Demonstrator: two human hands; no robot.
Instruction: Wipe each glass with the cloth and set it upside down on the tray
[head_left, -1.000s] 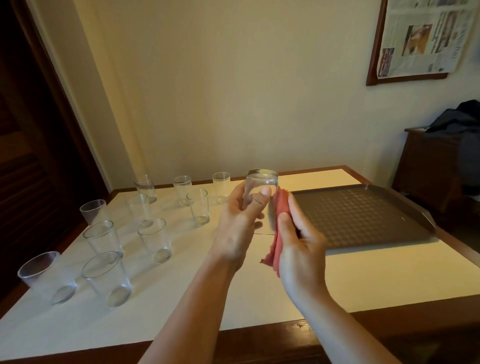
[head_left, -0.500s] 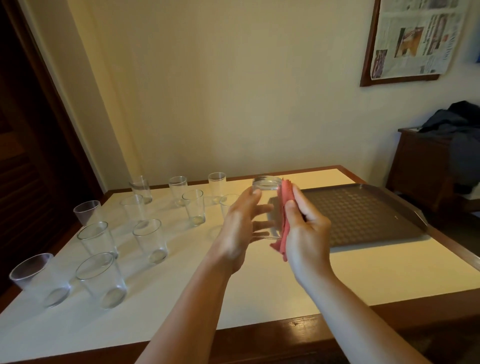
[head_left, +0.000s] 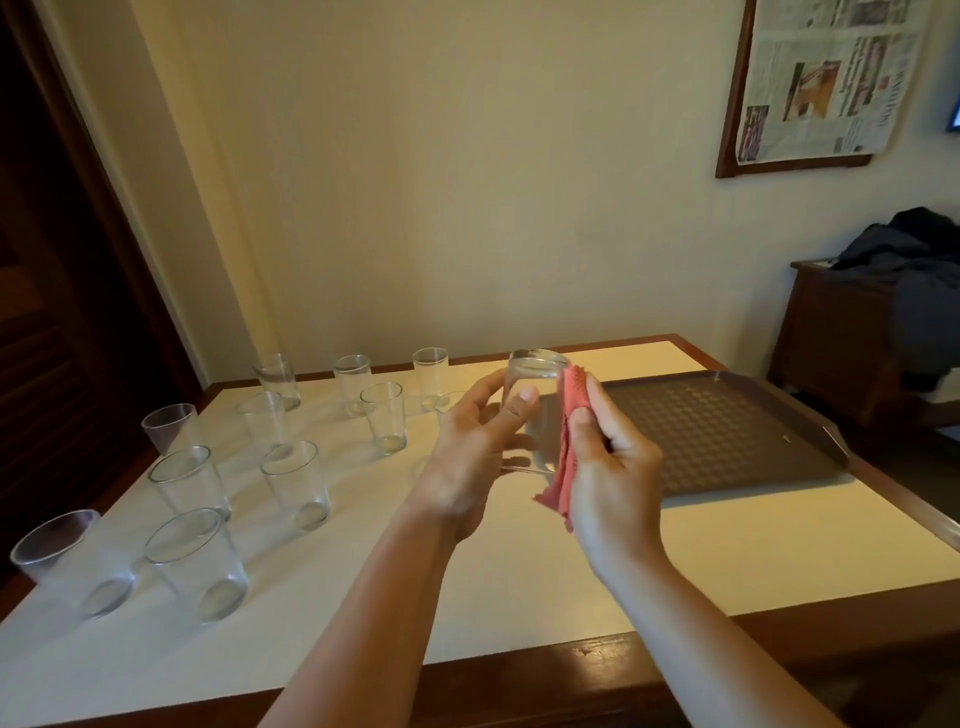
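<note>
The left hand (head_left: 470, 457) curls its fingers round a clear glass (head_left: 535, 410), held base-up above the desk (head_left: 519, 582) just left of the dark tray (head_left: 727, 431). The right hand (head_left: 613, 467) pinches a red cloth (head_left: 569, 431) against the glass's right side. Other glasses (head_left: 296, 483) stand upright on the desk's left half.

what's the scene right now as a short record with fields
left hand: left hand grips the held glass
right hand: right hand presses the red cloth against the glass's side
tray: brown tray, right of the hands, no glasses on it
waiting glasses: upright on the white table, left side
stage: wiping, none placed yet
</note>
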